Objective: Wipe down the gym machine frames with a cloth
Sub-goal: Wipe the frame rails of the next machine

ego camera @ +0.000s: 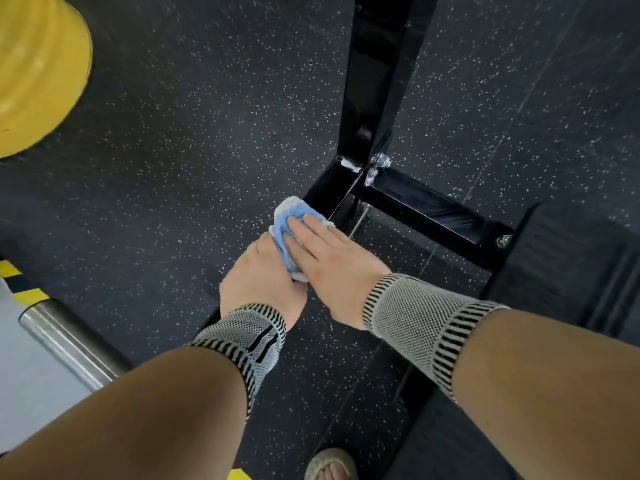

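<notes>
This is a gym. Black rubber flooring (194, 140) with white flecks surrounds a glossy black steel machine frame (374, 98). Left of the frame hangs a yellow weight plate (38, 71); below it lies a steel bar (69, 341).

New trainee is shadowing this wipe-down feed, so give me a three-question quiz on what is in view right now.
1. True or false: both hands, left and right, are on the blue cloth.
2. The cloth sits nearest which part of the black frame? A) the low corner joint B) the top of the upright C) the far bolt by the mat
3. Fill in: the big round object at top left is coloured ____.

Key: 1 true; 2 A; 3 yellow.
</notes>
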Demonstrator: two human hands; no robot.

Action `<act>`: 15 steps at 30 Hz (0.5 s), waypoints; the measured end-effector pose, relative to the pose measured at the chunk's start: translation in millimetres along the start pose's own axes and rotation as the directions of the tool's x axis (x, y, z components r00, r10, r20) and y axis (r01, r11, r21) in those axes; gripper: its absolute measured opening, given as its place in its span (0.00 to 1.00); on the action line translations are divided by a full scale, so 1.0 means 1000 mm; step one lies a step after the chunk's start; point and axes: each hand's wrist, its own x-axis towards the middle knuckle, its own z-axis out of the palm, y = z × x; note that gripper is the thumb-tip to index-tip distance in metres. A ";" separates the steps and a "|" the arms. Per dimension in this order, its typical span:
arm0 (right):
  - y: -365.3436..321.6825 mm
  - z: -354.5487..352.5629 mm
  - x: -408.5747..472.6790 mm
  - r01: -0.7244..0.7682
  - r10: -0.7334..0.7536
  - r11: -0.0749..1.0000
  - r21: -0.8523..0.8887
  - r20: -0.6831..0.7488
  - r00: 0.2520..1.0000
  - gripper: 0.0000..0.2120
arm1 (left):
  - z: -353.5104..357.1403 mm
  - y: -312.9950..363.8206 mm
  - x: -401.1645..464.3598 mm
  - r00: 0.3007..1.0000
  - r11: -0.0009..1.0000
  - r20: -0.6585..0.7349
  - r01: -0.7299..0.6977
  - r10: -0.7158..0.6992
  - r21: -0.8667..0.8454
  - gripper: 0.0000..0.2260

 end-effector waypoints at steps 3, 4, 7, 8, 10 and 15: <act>0.024 -0.005 0.012 -0.031 0.028 0.996 -0.089 -0.033 0.999 0.52 | 0.000 0.001 0.000 1.000 1.000 -0.021 -0.007 0.007 0.022 0.24; 0.032 -0.008 0.016 -0.087 0.085 0.993 -0.083 -0.038 0.996 0.52 | 0.001 0.001 0.000 0.999 1.000 -0.034 -0.002 0.003 0.026 0.25; 0.030 -0.012 0.020 -0.203 0.203 0.979 -0.021 0.000 0.979 0.50 | 0.002 -0.001 0.001 0.999 0.999 -0.034 0.002 -0.001 0.045 0.26; 0.022 -0.010 0.015 -0.186 0.186 0.982 -0.035 0.007 0.982 0.50 | 0.002 -0.001 0.001 1.000 0.999 -0.019 0.001 -0.001 0.042 0.26; 0.008 -0.005 0.007 -0.069 0.069 0.994 -0.081 -0.011 0.998 0.49 | 0.000 -0.001 0.001 1.000 0.999 -0.009 -0.019 0.019 0.033 0.23; 0.026 -0.013 0.010 -0.040 0.040 0.996 -0.085 0.000 0.999 0.48 | 0.002 -0.001 0.002 1.000 1.000 -0.026 0.004 -0.004 0.000 0.21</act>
